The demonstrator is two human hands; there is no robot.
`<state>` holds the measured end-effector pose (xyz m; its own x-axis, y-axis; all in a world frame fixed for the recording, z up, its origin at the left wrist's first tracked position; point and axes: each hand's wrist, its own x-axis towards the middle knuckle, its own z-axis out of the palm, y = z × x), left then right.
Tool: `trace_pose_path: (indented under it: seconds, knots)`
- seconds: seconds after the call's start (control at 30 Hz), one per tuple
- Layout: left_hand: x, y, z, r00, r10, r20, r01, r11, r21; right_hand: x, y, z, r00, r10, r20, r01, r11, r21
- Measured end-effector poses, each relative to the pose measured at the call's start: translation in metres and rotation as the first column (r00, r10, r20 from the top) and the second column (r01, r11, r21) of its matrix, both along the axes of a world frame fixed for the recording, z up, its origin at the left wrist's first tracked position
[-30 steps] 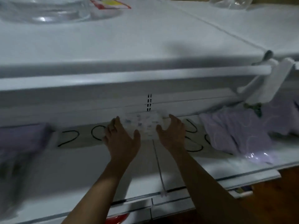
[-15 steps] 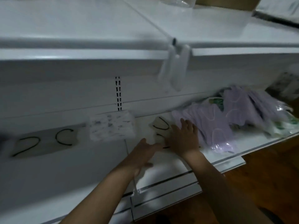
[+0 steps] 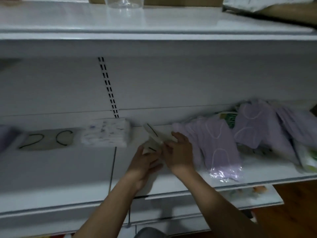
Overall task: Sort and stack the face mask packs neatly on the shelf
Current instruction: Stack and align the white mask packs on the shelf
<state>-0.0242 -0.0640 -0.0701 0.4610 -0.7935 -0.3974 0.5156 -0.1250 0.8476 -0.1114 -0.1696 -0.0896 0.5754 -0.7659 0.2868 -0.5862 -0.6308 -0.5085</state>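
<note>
Lilac face mask packs lie in a loose, overlapping heap on the right part of the white shelf, their clear wrappers catching the light at the front edge; a green-printed pack shows between two of them near the back panel. To the left of the middle, a white speckled pack stack sits squared against the back panel, just below the slotted upright, well apart from the lilac heap. Left of that stack a grey paper label lies flat on the shelf, with black hand-drawn marks on it. Between the stack and the lilac packs both hands meet at a pale card with black strokes, which is tilted up off the shelf surface. The right hand is clamped on the card, thumb and forefinger pinching its right edge, its knuckles just beside the nearest lilac pack. The left hand has its thumb against the card's lower end and its fingers spread loosely beneath; the blur leaves it unclear whether it actually grips. Above, the upper shelf carries a clear container at the top of the view
</note>
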Motion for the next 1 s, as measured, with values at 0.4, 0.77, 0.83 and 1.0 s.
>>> trace_pose_path:
  seconds: [0.4,0.77,0.83,1.0]
  knots:
    - [-0.011,0.003,0.001,0.852,0.513,0.107,-0.519,0.854,0.04,-0.036,0.024,-0.029,0.964,0.194,0.181,-0.175,0.978,-0.117]
    - [0.006,0.011,0.028,0.664,0.374,0.648,-0.415,0.904,-0.097,-0.03,0.008,0.019,0.911,0.172,0.376,-0.367,0.754,0.544]
    - [0.004,0.009,0.033,0.647,0.354,0.676,-0.366,0.921,-0.131,-0.018,0.005,0.034,0.892,0.166,0.421,-0.403,0.714,0.572]
    - [0.003,0.015,0.023,0.729,0.221,0.648,-0.252,0.967,-0.046,0.002,0.011,0.05,0.822,-0.016,0.569,-0.373,0.74,0.559]
